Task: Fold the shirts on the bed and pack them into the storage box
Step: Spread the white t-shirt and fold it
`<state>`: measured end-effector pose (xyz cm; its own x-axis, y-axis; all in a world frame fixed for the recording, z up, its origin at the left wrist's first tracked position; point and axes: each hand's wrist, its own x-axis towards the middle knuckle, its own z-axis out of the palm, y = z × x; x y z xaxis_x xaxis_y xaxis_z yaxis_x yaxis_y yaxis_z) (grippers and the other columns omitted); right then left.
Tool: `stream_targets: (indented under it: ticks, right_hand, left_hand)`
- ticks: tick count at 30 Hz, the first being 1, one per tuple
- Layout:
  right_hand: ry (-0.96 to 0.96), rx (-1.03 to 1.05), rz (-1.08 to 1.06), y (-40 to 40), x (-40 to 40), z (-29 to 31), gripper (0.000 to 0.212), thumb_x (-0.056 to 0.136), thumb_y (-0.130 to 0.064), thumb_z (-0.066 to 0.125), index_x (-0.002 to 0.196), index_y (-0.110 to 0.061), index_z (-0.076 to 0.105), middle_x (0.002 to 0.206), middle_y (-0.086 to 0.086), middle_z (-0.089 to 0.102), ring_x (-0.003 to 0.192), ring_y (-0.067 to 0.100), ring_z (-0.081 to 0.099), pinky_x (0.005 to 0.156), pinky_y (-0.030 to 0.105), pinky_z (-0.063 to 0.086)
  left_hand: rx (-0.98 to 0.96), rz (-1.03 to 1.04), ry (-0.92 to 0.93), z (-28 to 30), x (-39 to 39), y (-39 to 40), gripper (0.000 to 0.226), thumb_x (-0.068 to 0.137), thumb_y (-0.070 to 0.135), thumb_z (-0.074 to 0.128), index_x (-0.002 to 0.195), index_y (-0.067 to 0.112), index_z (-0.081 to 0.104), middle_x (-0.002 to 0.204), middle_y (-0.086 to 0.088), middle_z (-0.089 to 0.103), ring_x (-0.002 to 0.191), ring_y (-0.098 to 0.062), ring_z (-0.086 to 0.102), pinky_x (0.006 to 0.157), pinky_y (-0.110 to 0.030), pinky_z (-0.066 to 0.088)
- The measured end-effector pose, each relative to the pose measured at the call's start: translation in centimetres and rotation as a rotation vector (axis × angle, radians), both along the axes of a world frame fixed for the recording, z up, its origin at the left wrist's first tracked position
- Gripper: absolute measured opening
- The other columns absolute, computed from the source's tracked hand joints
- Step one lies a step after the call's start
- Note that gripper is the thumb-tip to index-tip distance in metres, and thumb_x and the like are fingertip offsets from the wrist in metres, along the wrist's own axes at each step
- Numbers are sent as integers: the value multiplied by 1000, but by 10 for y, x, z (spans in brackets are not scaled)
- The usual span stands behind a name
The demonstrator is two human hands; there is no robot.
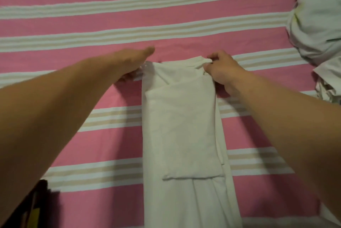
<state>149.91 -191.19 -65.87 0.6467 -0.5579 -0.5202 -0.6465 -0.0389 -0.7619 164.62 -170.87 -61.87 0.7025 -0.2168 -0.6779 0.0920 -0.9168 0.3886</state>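
White cotton shirt (181, 128), soft and light, lies mid-bed (73, 24) in a long strip. Right hand (224, 70) pinches its far corner; left hand (133, 63) rests flat-fingered beside the opposite corner, the spot to grip.

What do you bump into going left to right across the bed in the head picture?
dark object at the bottom corner → left hand → white shirt → right hand → pile of pale clothes, all on the striped bedsheet.
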Motion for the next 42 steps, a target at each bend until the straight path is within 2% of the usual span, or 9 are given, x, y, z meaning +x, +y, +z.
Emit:
stream_targets:
  ticks: [5, 7, 12, 19, 23, 29, 33, 37, 42]
  right_hand:
    - [37, 199, -17, -6, 2, 24, 7, 94, -6, 65, 92, -12, 69, 88, 2, 70, 79, 14, 66, 69, 25, 54]
    - [-49, 263, -17, -1, -9, 48, 10, 97, -6, 62, 92, -12, 68, 89, 4, 71, 73, 11, 68, 62, 22, 55]
    - [-316, 17, 170, 34, -102, 120, 21, 95, -5, 64, 110, -18, 69, 106, -4, 74, 99, 7, 68, 90, 20, 53]
    - [40, -10, 422, 121, -284, 101, 39, 88, 11, 62, 94, -27, 67, 128, -12, 50, 110, -13, 53, 90, 3, 39]
    - [115, -75, 133, 144, -325, 63, 40, 93, 7, 56, 101, -31, 62, 115, -11, 61, 106, -2, 60, 85, 10, 46]
    - [47, -56, -42, 155, -281, 64, 29, 96, -28, 66, 121, -30, 52, 99, -10, 62, 88, 2, 60, 73, 10, 46]
    - [125, -93, -15, 149, -262, 57, 2, 98, -20, 61, 99, -19, 63, 88, -4, 66, 81, 15, 62, 65, 18, 46]
    - [139, -79, -28, 132, -265, 52, 7, 99, -15, 59, 98, -17, 66, 92, 3, 70, 85, 22, 67, 73, 34, 55]
    - [324, -125, 205, 120, -271, 54, 18, 98, -10, 52, 102, -23, 64, 88, -1, 69, 74, 13, 64, 66, 27, 48]
  left_hand:
    - [-317, 367, 150, 2, -16, 23, 35, 82, 48, 81, 90, 15, 70, 80, -3, 67, 67, -17, 63, 66, -33, 55]
    - [-609, 467, 103, 14, -35, 24, 21, 90, 29, 77, 93, 10, 69, 82, -3, 67, 65, -13, 62, 60, -24, 55]
    - [-883, 424, -194, 75, -128, 84, 18, 95, 11, 70, 90, 27, 64, 86, 9, 67, 70, -2, 61, 64, -16, 47]
    - [-557, 474, 92, 67, -302, 183, 28, 90, -8, 66, 91, 20, 62, 91, -1, 72, 89, -20, 70, 76, -28, 53]
    - [-442, 574, 340, 29, -344, 208, 22, 89, -10, 62, 100, 9, 67, 92, -17, 72, 79, -24, 63, 82, -38, 49]
    - [-439, 590, 85, 25, -312, 192, 20, 102, 33, 59, 118, 24, 66, 102, 8, 74, 88, -11, 68, 81, -34, 52]
    - [-435, 490, 142, 30, -299, 168, 22, 100, 32, 62, 93, 13, 72, 75, 7, 69, 65, -7, 60, 72, -33, 51]
    - [-422, 469, 133, 29, -304, 158, 21, 102, 32, 60, 99, 11, 64, 90, -7, 74, 63, -17, 68, 75, -45, 56]
    - [-96, 110, -39, 22, -310, 171, 19, 103, 41, 52, 93, 25, 52, 84, 2, 67, 71, -22, 65, 65, -40, 53]
